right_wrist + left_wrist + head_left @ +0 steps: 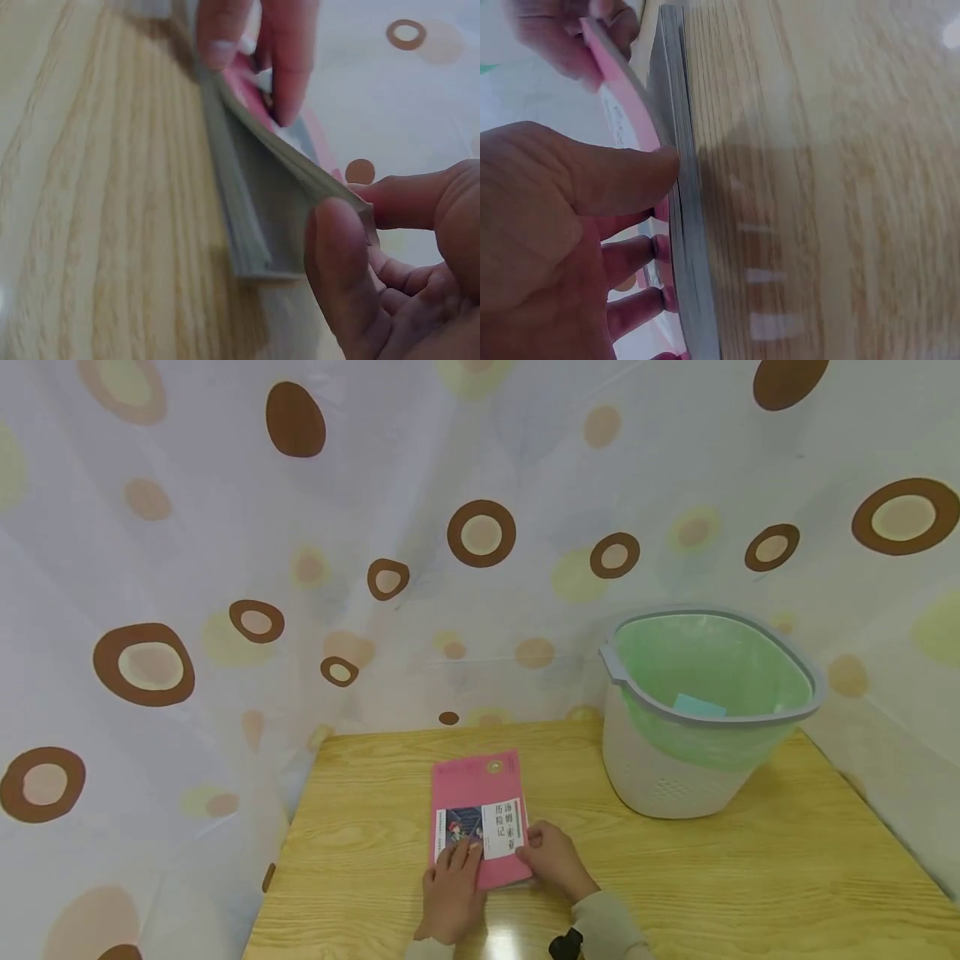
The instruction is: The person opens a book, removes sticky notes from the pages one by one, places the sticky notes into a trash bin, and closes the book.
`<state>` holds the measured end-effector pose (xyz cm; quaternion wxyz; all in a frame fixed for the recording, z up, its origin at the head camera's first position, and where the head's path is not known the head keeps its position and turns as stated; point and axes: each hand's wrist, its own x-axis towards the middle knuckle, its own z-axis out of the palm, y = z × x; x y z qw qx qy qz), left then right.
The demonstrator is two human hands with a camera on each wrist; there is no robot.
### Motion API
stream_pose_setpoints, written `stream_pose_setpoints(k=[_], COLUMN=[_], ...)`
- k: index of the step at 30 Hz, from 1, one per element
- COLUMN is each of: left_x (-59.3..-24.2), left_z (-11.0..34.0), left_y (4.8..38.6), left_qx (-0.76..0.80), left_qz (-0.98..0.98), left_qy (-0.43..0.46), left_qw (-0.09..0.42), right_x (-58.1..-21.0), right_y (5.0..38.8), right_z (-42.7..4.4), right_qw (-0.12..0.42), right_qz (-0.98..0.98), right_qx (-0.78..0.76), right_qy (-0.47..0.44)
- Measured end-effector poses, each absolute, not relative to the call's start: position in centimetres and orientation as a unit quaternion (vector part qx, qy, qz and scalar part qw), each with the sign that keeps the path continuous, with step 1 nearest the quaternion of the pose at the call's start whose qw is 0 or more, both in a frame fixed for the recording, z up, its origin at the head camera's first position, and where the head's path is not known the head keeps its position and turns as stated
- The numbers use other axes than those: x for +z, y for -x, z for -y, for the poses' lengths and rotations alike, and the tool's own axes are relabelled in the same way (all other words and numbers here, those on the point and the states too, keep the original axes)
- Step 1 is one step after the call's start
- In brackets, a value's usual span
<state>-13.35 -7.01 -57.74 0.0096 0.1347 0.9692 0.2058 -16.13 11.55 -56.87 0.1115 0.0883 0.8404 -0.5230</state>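
Observation:
A pink paperback book [476, 785] with an illustrated white band and Chinese lettering lies on the wooden table. My left hand [452, 891] rests on its lower left part. In the left wrist view, the fingertips [662, 247] press the cover and the thumb is at the page edges. At the lower right corner, my right hand [557, 860] pinches the cover with some pages. The right wrist view shows this lifted part [300, 169] bent up between thumb and fingers, with a gap above the remaining pages [236, 202].
A cream and green basket [675, 777] with a grey rim stands at the right back of the table [360, 827]. Something light blue [699, 706] shows inside it. A patterned sheet [420, 468] hangs behind and at both sides of the table.

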Motion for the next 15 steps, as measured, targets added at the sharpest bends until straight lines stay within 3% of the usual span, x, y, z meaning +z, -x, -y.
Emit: stream_pose_setpoints(k=[7, 15], left_x=[-58.0, -54.4], left_z=[7.0, 8.4], left_y=[13.7, 16.5], left_qx=[0.209, 0.249], left_qz=[-0.968, -0.951], left_qy=[-0.139, -0.172], left_qw=[-0.01, 0.056], right_x=[-57.9, -55.5], right_y=[16.1, 17.3], right_z=[-11.6, -12.0], right_qw=[0.087, 0.069], right_qz=[-0.887, -0.927], right_qx=[-0.443, -0.363], right_qy=[-0.097, -0.073])
